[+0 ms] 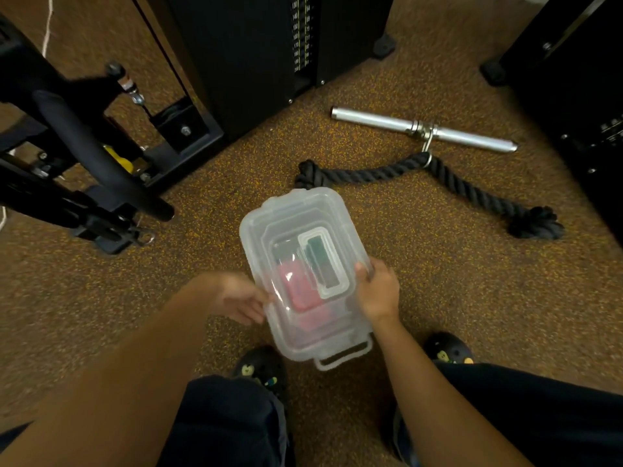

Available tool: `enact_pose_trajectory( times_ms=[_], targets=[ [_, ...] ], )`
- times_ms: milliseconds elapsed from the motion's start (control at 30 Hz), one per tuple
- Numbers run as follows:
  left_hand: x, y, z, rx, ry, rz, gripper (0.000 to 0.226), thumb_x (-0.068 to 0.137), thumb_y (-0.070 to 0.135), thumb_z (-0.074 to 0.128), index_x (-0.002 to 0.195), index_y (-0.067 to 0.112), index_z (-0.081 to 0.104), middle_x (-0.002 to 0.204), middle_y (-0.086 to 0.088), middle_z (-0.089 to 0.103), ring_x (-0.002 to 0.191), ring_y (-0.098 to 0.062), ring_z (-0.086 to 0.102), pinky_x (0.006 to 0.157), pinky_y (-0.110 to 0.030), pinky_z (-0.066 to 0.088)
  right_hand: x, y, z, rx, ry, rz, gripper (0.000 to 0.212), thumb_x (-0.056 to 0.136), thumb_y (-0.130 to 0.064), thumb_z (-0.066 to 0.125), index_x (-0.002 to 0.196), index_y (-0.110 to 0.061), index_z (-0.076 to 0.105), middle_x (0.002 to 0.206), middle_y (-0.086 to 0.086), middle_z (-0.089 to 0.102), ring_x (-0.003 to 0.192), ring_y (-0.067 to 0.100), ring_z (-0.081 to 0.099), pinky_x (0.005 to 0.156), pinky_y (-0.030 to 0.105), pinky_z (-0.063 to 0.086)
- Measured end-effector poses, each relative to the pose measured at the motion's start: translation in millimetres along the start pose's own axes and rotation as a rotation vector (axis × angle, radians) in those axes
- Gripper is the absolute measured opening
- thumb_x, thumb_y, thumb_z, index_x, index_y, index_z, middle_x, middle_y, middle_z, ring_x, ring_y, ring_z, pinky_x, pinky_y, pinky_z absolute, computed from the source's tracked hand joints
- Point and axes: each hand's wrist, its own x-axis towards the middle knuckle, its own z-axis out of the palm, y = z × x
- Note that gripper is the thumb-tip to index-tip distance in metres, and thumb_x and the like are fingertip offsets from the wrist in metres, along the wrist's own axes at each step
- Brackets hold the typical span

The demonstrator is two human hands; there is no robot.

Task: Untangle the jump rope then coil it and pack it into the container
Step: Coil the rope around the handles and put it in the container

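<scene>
A clear plastic container point(266, 227) with its lid on is held above the speckled floor in front of me. Through the lid I see blurred pink and dark green shapes point(305, 274); whether they are the jump rope I cannot tell. My left hand point(236, 296) grips the container's left side, and my right hand point(376, 288) grips its right side with the thumb on the lid. A latch handle point(344, 358) hangs at the near end.
A thick black rope attachment point(455, 178) and a silver bar point(421, 129) lie on the floor beyond the container. Black gym machine frames stand at the left point(84, 156), back point(256, 52) and right point(580, 96). My shoes point(263, 369) are below.
</scene>
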Motion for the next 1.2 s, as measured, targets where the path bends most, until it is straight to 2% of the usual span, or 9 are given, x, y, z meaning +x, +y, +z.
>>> enact_pose_trajectory(
  times_ms=[333,533,667,733,800,867,967,1067,1200],
  targets=[
    [26,-8,83,-0.215,-0.312,0.032,0.049,0.096,0.027,0.046,0.139,0.006,0.035,0.134,-0.013,0.053,0.121,-0.026,0.054,0.103,-0.036,0.043,87,-42,-28,-0.433,-0.343,-0.318,0.043,0.099,-0.033,0.037,0.139,-0.020,0.040,0.149,0.012,0.032,0.139,0.030,0.023,0.114,0.050,0.013],
    [-9,46,46,0.191,-0.353,0.059,0.045,0.094,0.042,0.040,0.114,0.004,0.056,0.111,-0.011,0.066,0.100,-0.019,0.065,0.081,-0.023,0.052,84,-36,-38,-0.398,-0.253,-0.366,0.054,0.094,-0.044,0.044,0.143,-0.025,0.033,0.150,0.009,0.032,0.140,0.028,0.023,0.116,0.045,0.014],
    [-36,76,-9,-0.399,0.127,0.638,0.016,0.091,0.024,0.051,0.094,0.013,0.062,0.082,0.001,0.066,0.070,-0.007,0.059,0.066,-0.015,0.049,49,-3,-44,0.089,0.145,-0.045,0.082,0.080,-0.056,0.060,0.146,-0.025,0.023,0.151,0.011,0.025,0.140,0.031,0.018,0.112,0.049,0.022],
    [-23,67,-31,-0.622,0.542,0.659,0.017,0.087,0.025,0.061,0.103,0.019,0.060,0.105,-0.002,0.063,0.089,-0.011,0.059,0.078,-0.022,0.049,32,16,-42,0.374,0.182,0.304,0.101,0.069,-0.063,0.066,0.148,-0.025,0.015,0.154,0.009,0.019,0.141,0.032,0.020,0.109,0.054,0.029],
    [1,50,-38,-0.450,0.791,0.434,0.045,0.082,0.044,0.064,0.121,0.026,0.051,0.138,-0.006,0.041,0.122,-0.024,0.047,0.099,-0.037,0.040,18,39,-35,0.612,0.059,0.555,0.111,0.065,-0.068,0.067,0.148,-0.021,0.011,0.154,0.009,0.022,0.137,0.032,0.031,0.103,0.051,0.038],
    [17,32,-34,-0.247,0.817,0.240,0.068,0.080,0.058,0.057,0.137,0.027,0.036,0.152,-0.009,0.016,0.137,-0.034,0.026,0.107,-0.050,0.029,7,56,-28,0.727,-0.191,0.580,0.110,0.053,-0.082,0.063,0.142,-0.024,0.034,0.142,0.005,0.047,0.122,0.026,0.051,0.095,0.045,0.045],
    [31,14,-22,-0.252,0.648,0.169,0.102,0.068,0.077,0.051,0.147,0.023,0.018,0.156,-0.011,0.009,0.140,-0.036,0.020,0.110,-0.054,0.025,1,61,-26,0.762,-0.332,0.418,0.077,0.058,-0.078,0.060,0.118,-0.030,0.062,0.115,-0.001,0.069,0.107,0.020,0.063,0.097,0.047,0.047],
    [37,11,-17,-0.367,0.535,0.243,0.102,0.074,0.069,0.053,0.149,0.017,0.009,0.153,-0.014,0.024,0.136,-0.034,0.032,0.107,-0.048,0.031,2,56,-26,0.725,-0.141,0.359,0.057,0.067,-0.057,0.071,0.110,-0.021,0.063,0.107,0.000,0.069,0.098,0.018,0.065,0.090,0.039,0.050],
    [36,14,-10,-0.085,0.804,0.270,0.111,0.061,0.083,0.050,0.141,0.009,0.031,0.142,-0.018,0.039,0.127,-0.038,0.042,0.105,-0.053,0.035,-5,42,-20,0.443,0.109,0.228,0.042,0.084,-0.043,0.062,0.115,-0.016,0.052,0.093,-0.006,0.059,0.090,0.019,0.060,0.074,0.028,0.043]
  ],
)
